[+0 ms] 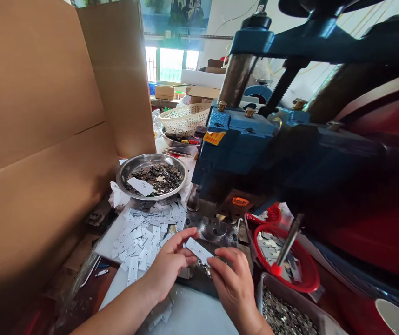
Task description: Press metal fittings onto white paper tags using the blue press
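White showed on the drilled plate (198, 250), held just in front of the press bed (215, 229): left hand (168, 265) pinching one end, right hand (233, 279) the other. A slack pinch might have let it skew or drop among the shiny bits (204, 267), and either hand straying under the blue press head (236, 156) risked crushing

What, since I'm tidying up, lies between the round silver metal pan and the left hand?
Flat, pale-grey rectangular plates lie between the pan and left hand, in the head view.
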`<state>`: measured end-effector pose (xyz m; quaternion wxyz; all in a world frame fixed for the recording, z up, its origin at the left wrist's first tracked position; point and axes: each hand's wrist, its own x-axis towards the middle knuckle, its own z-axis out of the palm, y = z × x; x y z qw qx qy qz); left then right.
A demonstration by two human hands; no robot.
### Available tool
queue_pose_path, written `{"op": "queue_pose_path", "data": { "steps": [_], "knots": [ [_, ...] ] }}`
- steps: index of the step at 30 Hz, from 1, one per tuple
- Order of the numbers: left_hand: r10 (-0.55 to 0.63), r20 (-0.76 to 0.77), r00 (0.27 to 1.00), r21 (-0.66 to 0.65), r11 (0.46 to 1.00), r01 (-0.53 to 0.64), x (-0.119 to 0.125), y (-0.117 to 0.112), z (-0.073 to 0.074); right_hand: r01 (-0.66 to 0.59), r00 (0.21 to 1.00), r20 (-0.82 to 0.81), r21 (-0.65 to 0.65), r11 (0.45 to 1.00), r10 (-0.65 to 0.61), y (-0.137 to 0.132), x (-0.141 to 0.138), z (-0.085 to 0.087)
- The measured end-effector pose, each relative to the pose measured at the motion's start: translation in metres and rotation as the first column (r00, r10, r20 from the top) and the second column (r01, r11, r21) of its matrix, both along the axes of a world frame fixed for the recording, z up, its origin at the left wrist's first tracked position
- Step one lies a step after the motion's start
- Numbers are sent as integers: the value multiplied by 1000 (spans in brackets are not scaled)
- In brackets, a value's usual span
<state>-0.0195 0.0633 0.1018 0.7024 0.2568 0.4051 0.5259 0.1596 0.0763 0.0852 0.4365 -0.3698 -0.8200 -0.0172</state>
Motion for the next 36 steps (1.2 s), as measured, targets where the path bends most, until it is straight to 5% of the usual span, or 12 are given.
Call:
{"op": "queue_pose_path", "data": {
  "steps": [4,7,12,17,25,36],
  "knots": [
    [-36,-72,997,73,997,41,2,1,-6,13,999,35,28,1000,-14,0,5,-4],
    [-25,-283,959,160,984,73,3,6,-10,-8,1000,16,-18,1000,8,1,7,-7],
    [166,-726,667,440,858,265,5,29,-10,122,972,-154,-327,937,-180,15,7,-15],
    [275,-824,496,456,841,291,21,68,-10,217,890,-247,-509,833,-384,49,11,-24],
    [293,-815,499,452,862,232,43,107,-30,245,884,-237,-501,830,-403,91,14,-34],
    [124,-825,551,361,866,346,40,119,-38,192,896,-250,-527,828,-367,93,9,-37]
  ]
}}
